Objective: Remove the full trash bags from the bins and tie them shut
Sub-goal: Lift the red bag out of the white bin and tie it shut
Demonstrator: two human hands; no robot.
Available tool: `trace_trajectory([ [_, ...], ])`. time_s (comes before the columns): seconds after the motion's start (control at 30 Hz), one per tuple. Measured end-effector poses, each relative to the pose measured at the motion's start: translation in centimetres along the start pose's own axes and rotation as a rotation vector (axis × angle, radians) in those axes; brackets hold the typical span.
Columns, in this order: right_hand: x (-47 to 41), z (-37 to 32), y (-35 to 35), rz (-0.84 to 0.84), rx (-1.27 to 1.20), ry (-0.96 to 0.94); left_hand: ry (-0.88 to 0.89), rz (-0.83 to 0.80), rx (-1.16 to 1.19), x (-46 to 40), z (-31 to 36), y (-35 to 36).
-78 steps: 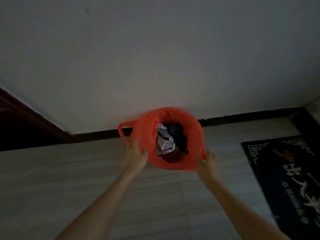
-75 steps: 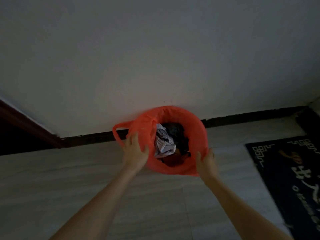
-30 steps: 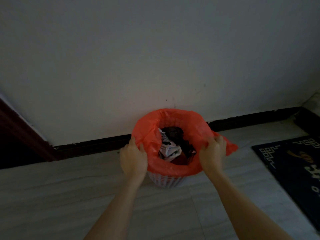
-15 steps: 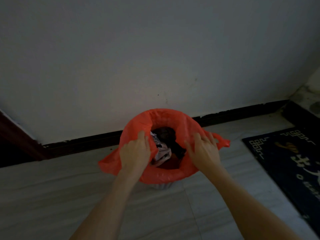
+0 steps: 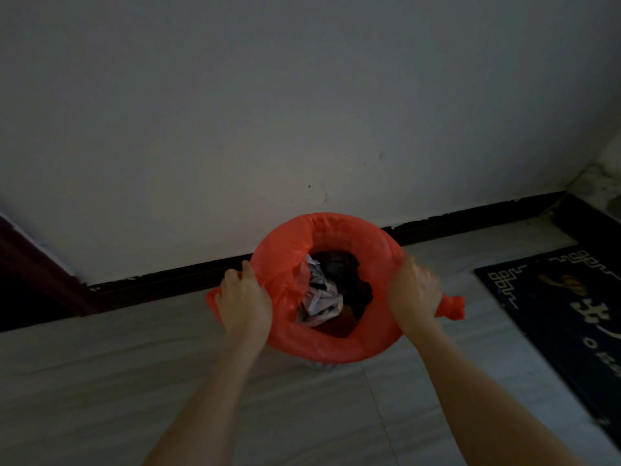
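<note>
Both hands, left hand (image 5: 244, 302) and right hand (image 5: 415, 294), clench the orange bag (image 5: 336, 348) rim.

The room is lying in dim light. A plain pale wall (image 5: 302, 95) is filling the upper half of the view, showing a few small dark specks low down. A dark baseboard (image 5: 470, 218) is running along its foot. Pale tiled floor (image 5: 100, 381) with faint streaks is stretching below. At the left, a dark reddish door frame (image 5: 30, 260) is slanting down. At the right, a dark mat (image 5: 564, 307) with light patterns is lying on the floor.
</note>
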State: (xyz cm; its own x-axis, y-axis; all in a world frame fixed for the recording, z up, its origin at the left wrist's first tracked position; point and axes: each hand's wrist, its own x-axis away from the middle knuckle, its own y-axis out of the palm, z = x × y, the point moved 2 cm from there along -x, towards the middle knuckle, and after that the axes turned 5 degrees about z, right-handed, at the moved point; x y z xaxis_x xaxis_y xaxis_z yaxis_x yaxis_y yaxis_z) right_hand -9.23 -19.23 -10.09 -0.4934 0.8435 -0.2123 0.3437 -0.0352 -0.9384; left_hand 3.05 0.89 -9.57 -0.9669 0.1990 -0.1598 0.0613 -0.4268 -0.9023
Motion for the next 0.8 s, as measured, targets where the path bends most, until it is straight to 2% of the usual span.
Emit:
trace_trajectory([
  [0.1,0.3,0.6,-0.6,0.024,-0.127,0.033,0.003,0.097,0.060,0.2,-0.2,-0.1],
  [0.23,0.1,0.8,-1.5,0.116,-0.236,-0.087,0.112,0.237,0.050,0.4,-0.5,-0.9],
  [0.33,-0.2,-0.3,-1.8,0.128,-0.395,-0.067,0.191,0.211,0.104,0.5,0.4,-1.2],
  [0.43,-0.7,-2.0,-1.9,0.032,-0.701,0.080,0.222,0.163,0.199,-0.1,2.1,-2.2],
  [0.53,-2.1,-3.6,-2.7,-0.033,-0.848,0.126,0.232,0.165,0.236,-1.5,3.5,-3.4],
  [0.67,-3.5,-4.9,-4.1,-0.075,-0.858,-0.027,0.311,0.199,0.263,-3.2,4.3,-4.7],
  [0.8,-3.5,-4.7,-4.3,-0.200,-0.689,-0.131,0.452,0.161,-0.035,-2.8,3.6,-4.4],
])
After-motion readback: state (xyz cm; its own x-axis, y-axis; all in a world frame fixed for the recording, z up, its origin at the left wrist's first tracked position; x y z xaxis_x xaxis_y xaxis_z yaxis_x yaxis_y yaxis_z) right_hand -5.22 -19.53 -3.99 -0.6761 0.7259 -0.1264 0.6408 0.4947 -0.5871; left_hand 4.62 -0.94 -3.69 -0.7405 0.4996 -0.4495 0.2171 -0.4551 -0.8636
